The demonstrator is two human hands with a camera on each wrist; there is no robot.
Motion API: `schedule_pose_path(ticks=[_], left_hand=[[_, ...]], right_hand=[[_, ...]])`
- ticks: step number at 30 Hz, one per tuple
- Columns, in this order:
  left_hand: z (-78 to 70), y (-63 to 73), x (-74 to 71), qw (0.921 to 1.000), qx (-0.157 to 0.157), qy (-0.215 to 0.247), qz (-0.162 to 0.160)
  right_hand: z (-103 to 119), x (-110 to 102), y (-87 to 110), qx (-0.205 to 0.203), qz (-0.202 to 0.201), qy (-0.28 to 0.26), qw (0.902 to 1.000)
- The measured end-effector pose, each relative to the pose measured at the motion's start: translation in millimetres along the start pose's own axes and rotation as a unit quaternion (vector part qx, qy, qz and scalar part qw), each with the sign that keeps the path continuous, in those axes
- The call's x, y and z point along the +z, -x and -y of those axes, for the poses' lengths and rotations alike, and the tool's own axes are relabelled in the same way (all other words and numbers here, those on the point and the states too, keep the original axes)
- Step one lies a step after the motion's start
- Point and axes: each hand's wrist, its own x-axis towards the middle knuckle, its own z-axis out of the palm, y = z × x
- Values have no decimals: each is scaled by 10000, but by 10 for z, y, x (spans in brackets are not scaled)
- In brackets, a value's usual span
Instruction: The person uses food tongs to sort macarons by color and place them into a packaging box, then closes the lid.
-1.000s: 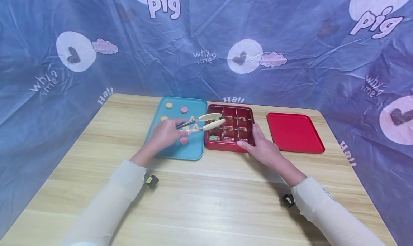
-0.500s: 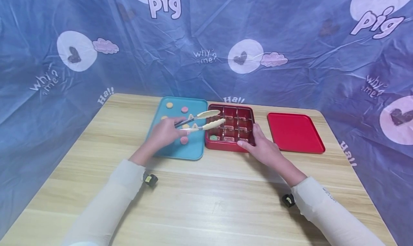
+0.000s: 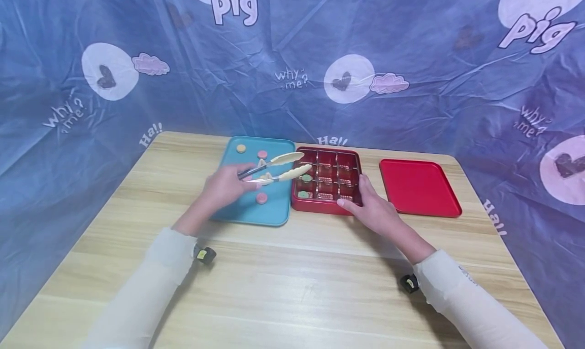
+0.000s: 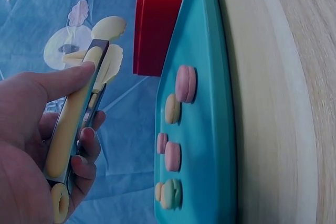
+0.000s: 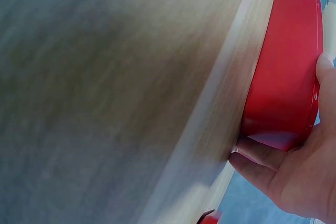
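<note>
My left hand (image 3: 226,187) grips a pair of tongs (image 3: 289,173) with cream scalloped tips, spread apart with nothing between them. The tips lie over the right edge of the teal tray (image 3: 247,216) and the left edge of the red box (image 3: 315,205). In the box's left column sit two green macarons, one in the middle compartment (image 3: 306,178) and one in the front. My right hand (image 3: 377,209) holds the box at its near right corner, thumb at the front rim, fingers along the side. In the left wrist view, pink macarons (image 4: 186,83) and a green macaron (image 4: 172,194) lie on the tray.
A flat red lid (image 3: 420,187) lies right of the box. A yellow macaron (image 3: 240,149) sits at the tray's far left. The wooden table (image 3: 292,278) stretches in front, and a blue printed cloth (image 3: 292,105) hangs behind.
The tongs let go of a green macaron, which now sits in the box's middle left compartment. My left hand and the tongs have drawn back leftward. My right hand stays on the box.
</note>
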Motion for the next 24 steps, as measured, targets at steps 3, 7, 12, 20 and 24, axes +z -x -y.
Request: schedule_pose_path(ticks=[3, 7, 12, 20, 24], left_hand=[[24, 46, -45, 10000, -60, 16, -12], [73, 123, -97, 9999, -116, -57, -82], [149, 238, -165, 9993, -277, -173, -198], [305, 468, -308, 9977, -639, -18, -226], [385, 564, -357, 9971, -715, -24, -242]], right_hand=[[-5, 2, -2, 7, -6, -7, 10000], [-9, 0, -4, 3, -5, -15, 10000], [-9, -3, -6, -19, -7, -15, 10000], [-10, -4, -2, -19, 3, -29, 10000], [-8, -4, 2, -21, 1, -42, 10000]])
